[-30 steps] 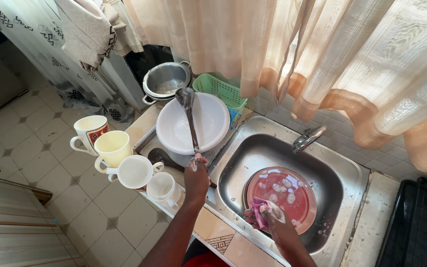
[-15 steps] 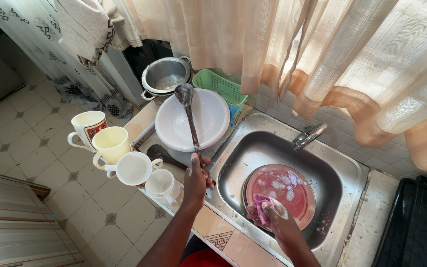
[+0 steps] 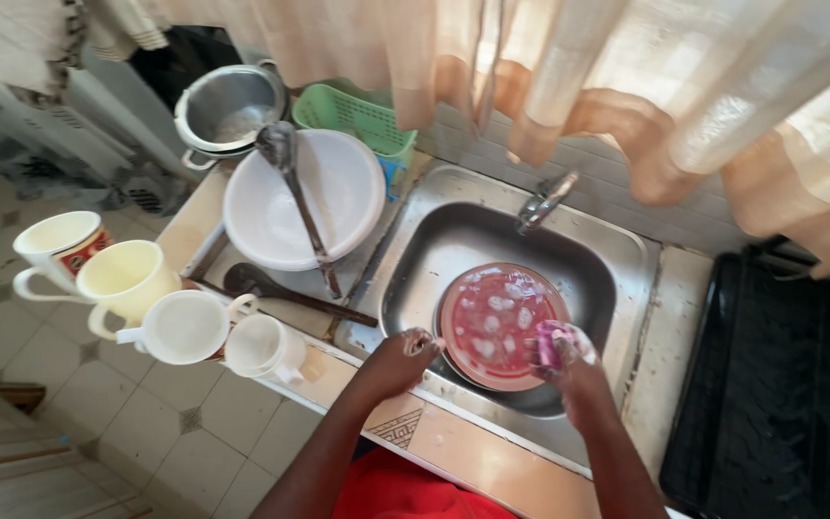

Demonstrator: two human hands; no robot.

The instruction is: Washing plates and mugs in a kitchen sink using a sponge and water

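Note:
A soapy red plate lies in the steel sink. My left hand is at the sink's front left corner, foamy fingers curled against the plate's left rim. My right hand presses a pink sponge on the plate's right side. A metal ladle rests across a white bowl on the drainboard, with no hand on it.
Several mugs stand along the counter's left edge. A dark wooden spoon lies by the bowl. A steel pot and green basket sit behind. The tap overhangs the sink, under curtains. A black ridged surface is at right.
My left hand has let go of the ladle's handle and moved right to the plate's rim. The ladle stays on the bowl. My right hand keeps scrubbing with the sponge.

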